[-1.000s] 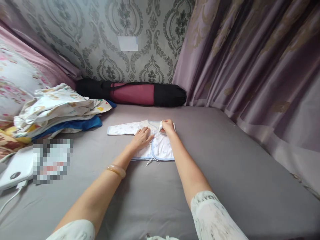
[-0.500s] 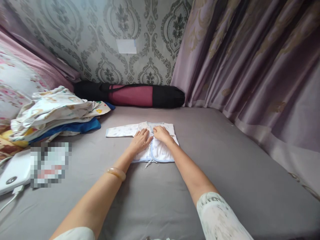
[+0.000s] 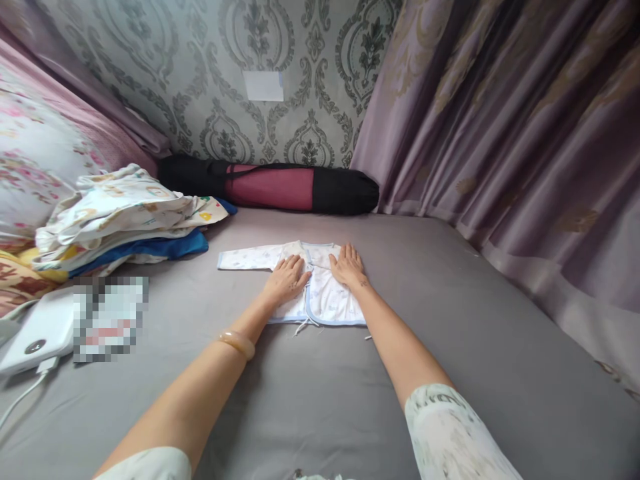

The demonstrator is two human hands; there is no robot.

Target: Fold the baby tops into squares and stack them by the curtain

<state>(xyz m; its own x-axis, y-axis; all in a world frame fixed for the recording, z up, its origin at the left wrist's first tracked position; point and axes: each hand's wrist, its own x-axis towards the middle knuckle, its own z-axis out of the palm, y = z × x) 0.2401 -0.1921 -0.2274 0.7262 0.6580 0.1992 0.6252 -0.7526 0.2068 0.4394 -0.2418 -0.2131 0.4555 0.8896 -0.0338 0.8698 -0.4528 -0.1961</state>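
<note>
A small white baby top point(image 3: 330, 297) with blue edging and thin ties lies flat on the grey bed sheet point(image 3: 310, 393). Its one visible sleeve stretches out to the left. My left hand point(image 3: 290, 277) rests palm down on the left half of the top, fingers spread. On the right half, near the shoulder, my right hand point(image 3: 349, 268) lies flat with its fingers apart. No sleeve shows beyond my right hand.
Folded clothes point(image 3: 125, 213) are piled at the left. In front of them lie a white power bank point(image 3: 45, 330) with a cable and a blurred item point(image 3: 113, 320). A black and red long bag point(image 3: 270, 188) runs along the wall; curtains point(image 3: 500, 133) hang at the right.
My right hand has moved right from the middle of the top to its right side, and its bent fingers are now flat and spread. The view has shifted slightly.
</note>
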